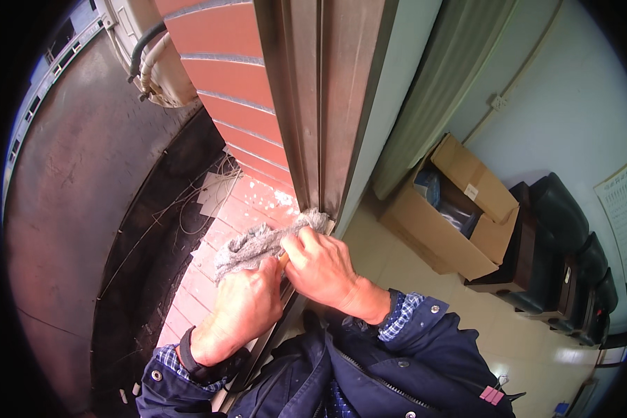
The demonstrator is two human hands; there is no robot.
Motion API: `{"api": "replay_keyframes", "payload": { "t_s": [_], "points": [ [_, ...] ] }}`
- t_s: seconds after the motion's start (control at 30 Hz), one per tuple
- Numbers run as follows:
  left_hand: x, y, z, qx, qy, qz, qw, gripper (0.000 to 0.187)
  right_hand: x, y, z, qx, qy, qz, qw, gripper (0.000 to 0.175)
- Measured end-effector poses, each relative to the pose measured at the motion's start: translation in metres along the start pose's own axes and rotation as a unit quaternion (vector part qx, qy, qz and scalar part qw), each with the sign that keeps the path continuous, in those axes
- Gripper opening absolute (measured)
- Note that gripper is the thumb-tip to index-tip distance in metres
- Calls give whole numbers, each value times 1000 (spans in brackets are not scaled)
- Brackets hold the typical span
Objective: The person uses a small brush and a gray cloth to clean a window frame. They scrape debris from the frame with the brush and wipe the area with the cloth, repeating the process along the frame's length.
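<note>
A grey, fluffy cleaning rag (pixel 245 251) lies bunched over the sill, its far end pressed into the bottom corner of the brown metal window frame (pixel 313 104). My right hand (pixel 321 269) grips the rag near that corner with curled fingers. Close beside it, my left hand (pixel 248 300) is closed at the rag's near edge, its fingertips mostly hidden. Between the two hands shows a small tan piece (pixel 283 260), too covered to identify. The frame's lower track (pixel 287 308) runs back under my wrists.
Outside, a red tiled wall (pixel 240 89) and pink tiled ledge (pixel 188 308) border a dark gap with loose wires (pixel 188 198). An air-conditioner unit (pixel 151 52) hangs above. Indoors stand an open cardboard box (pixel 439 240), black padded chairs (pixel 559 219) and a curtain (pixel 439 89).
</note>
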State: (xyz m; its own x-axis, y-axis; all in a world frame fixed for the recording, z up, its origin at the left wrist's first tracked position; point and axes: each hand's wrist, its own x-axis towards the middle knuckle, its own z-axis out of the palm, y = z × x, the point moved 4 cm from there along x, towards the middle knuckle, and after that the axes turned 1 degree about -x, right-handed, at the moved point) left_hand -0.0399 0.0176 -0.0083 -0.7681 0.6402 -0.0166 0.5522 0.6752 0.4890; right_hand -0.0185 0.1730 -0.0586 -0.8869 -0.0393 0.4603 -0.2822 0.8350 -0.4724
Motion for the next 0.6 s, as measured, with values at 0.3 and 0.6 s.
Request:
{"api": "replay_keyframes", "payload": {
  "t_s": [0.3,0.6],
  "points": [
    [8,-21,11,-317,-172,-238,902,27,-6,-1,9,-19,-17,52,998,23],
    [-14,-1,36,-481,-98,-286,823,28,-19,5,12,10,27,-8,1000,22]
  ]
}}
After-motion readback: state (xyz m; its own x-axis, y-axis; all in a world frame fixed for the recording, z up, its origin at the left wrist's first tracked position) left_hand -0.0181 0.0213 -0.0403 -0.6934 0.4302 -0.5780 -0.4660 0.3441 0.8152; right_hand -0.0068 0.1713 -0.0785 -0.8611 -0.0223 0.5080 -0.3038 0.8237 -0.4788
